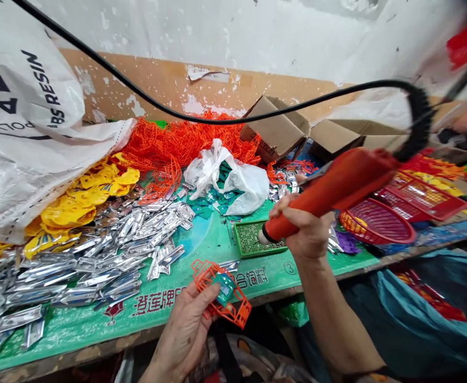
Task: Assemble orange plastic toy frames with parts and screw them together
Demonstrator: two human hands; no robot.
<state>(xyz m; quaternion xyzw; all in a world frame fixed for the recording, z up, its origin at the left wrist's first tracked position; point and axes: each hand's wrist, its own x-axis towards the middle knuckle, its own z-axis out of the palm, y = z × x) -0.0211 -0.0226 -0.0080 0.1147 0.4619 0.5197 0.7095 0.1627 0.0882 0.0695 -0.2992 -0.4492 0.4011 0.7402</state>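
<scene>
My left hand [189,322] is closed on an orange plastic frame [239,313] in front of the table's near edge, its thumb over a shiny green piece [226,287] set in the frame. In my right hand [307,231] is an orange-red electric screwdriver [333,183], fingers wrapped round its body. Its tip points left and down, over a small green tray [253,254] of tiny metal parts, probably screws. Whether the tip touches them I cannot tell. A black cable [217,121] runs from the tool's rear across the view.
Shiny metal strips [109,260] lie heaped at left, beside yellow pieces [74,207] and a big white sack [38,122]. Behind are orange frames [185,138], a white plastic bag [253,186] and cardboard boxes [277,125]. Red baskets [377,221] stand at right.
</scene>
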